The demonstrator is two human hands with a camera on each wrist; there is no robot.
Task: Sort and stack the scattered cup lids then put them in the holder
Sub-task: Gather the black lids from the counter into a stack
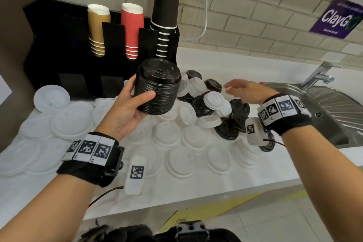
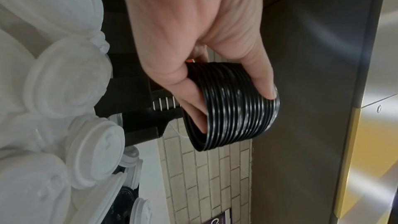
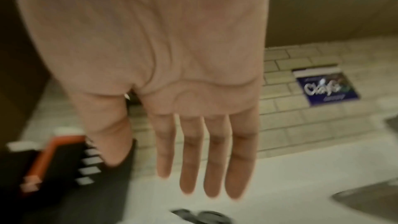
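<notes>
My left hand point(image 1: 135, 102) grips a stack of black lids point(image 1: 159, 86) above the counter, thumb in front and fingers behind; the left wrist view shows the same stack of black lids point(image 2: 232, 108) pinched between thumb and fingers. My right hand point(image 1: 237, 88) hovers open and empty, fingers straight, over a mixed pile of black lids point(image 1: 238, 112) and white lids point(image 1: 213, 100). In the right wrist view the right hand point(image 3: 204, 168) is blurred, palm flat. The black holder point(image 1: 64, 49) stands at the back left. Several white lids point(image 1: 176, 159) lie scattered over the counter.
The holder carries gold cups point(image 1: 97, 29), red cups point(image 1: 131, 29) and tall black cups point(image 1: 167, 12). A steel sink point(image 1: 330, 108) with a faucet point(image 1: 318, 74) lies to the right. A brick wall with a purple sign point(image 1: 339, 19) is behind. The counter's front edge point(image 1: 216, 194) runs below my arms.
</notes>
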